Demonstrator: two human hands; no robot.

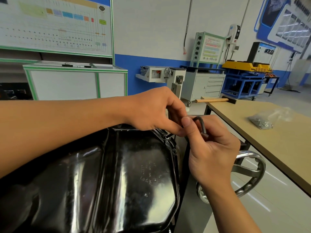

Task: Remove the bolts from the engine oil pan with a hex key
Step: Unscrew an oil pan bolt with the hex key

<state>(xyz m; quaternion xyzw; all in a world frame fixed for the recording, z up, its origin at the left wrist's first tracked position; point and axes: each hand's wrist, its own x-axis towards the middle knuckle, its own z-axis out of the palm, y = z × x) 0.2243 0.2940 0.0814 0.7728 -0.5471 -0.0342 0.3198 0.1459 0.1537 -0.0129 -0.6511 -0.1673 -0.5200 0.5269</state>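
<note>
Site: auto-training wkshp. Evidence as follows. Beyond my left hand (151, 113): a large wiring-diagram board (55, 26) above a green-trimmed white cabinet (67, 83). Further off, past both hands: socket demo panel (208, 47), grey drawer cabinet (213, 84) on castors, yellow unit (242, 66) on a blue frame. Right of my right hand (212, 148): workbench (269, 148) w/ hammer (212, 100) and bag of fasteners (260, 122). Under both hands: engine oil pan (117, 174). Chrome handwheel (249, 169) just below-right.

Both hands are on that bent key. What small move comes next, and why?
Probably swing the hex key a part-turn: right hand grips its bend, left hand steadies its shaft, and its tip seems to sit at the oil pan rim.
</note>
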